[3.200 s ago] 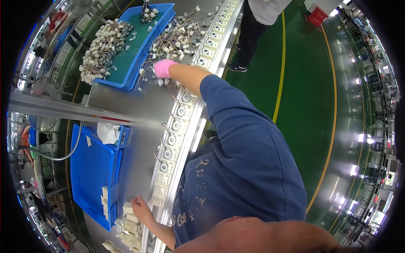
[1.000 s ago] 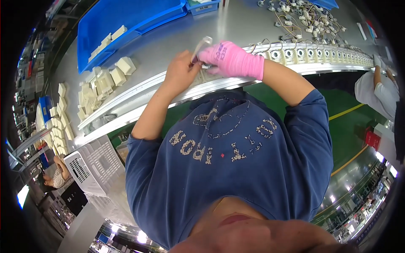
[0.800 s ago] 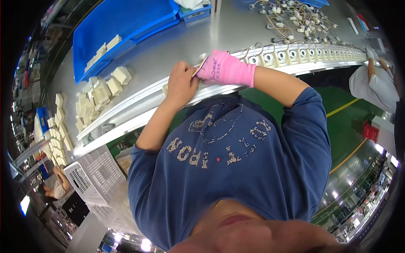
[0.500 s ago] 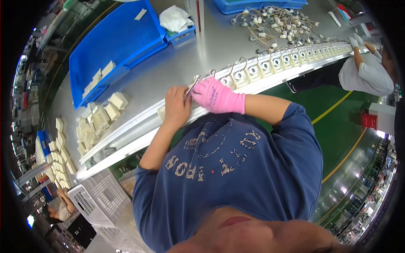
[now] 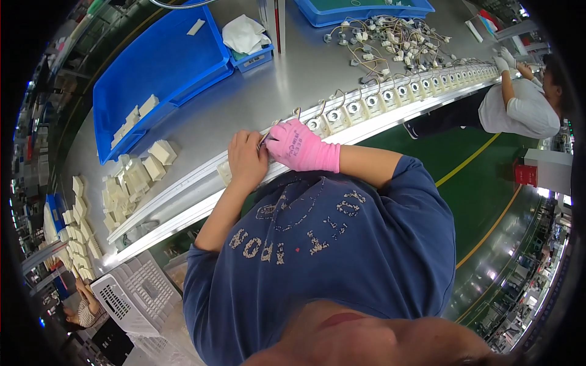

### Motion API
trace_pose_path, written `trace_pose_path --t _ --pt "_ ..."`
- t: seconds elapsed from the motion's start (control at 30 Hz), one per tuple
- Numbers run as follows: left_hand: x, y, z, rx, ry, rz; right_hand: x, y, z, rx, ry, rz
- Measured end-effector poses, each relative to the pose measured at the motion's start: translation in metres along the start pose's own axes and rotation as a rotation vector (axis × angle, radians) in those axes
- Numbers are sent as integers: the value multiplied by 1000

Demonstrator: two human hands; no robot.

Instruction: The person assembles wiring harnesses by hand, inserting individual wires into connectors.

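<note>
My bare left hand (image 5: 247,160) rests over the metal rail (image 5: 183,194), its fingers bent together against a thin dark piece. On my right hand (image 5: 299,146) is a pink glove, and its fingers close on the same spot from the other side. The two hands touch, and they hide most of what lies between them. Just right of the glove begins a row of cream plastic housings (image 5: 334,117) with round dark-centred parts and short wires. Below my left hand, another cream housing (image 5: 224,173) shows partly on the rail.
A big blue bin (image 5: 165,67) stands at the back left, beside a small blue box (image 5: 255,59) with a white cloth (image 5: 244,35). Loose cream housings (image 5: 131,183) are heaped at left. Wired connectors (image 5: 397,43) lie behind the row. A co-worker's gloved hands (image 5: 504,60) are at its far right end.
The view has shifted slightly, so the scene sits a little further left. My hands stay together at the same place on the rail, with the gloved fingers slightly more closed over the thin piece.
</note>
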State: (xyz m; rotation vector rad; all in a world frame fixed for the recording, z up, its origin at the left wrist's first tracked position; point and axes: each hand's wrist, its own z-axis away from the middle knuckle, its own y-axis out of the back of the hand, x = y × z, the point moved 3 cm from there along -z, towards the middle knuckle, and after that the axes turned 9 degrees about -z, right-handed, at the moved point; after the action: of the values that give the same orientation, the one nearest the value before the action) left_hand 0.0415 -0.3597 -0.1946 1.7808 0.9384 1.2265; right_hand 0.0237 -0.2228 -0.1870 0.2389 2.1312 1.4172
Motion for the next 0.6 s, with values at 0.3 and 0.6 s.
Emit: trace_pose_path --t 0.3,0.6 --pt "-7 -6 2 20 29 2 9 34 -38 154 176 -33" --pt "-9 -4 4 16 -14 41 22 32 -45 -247 186 -89"
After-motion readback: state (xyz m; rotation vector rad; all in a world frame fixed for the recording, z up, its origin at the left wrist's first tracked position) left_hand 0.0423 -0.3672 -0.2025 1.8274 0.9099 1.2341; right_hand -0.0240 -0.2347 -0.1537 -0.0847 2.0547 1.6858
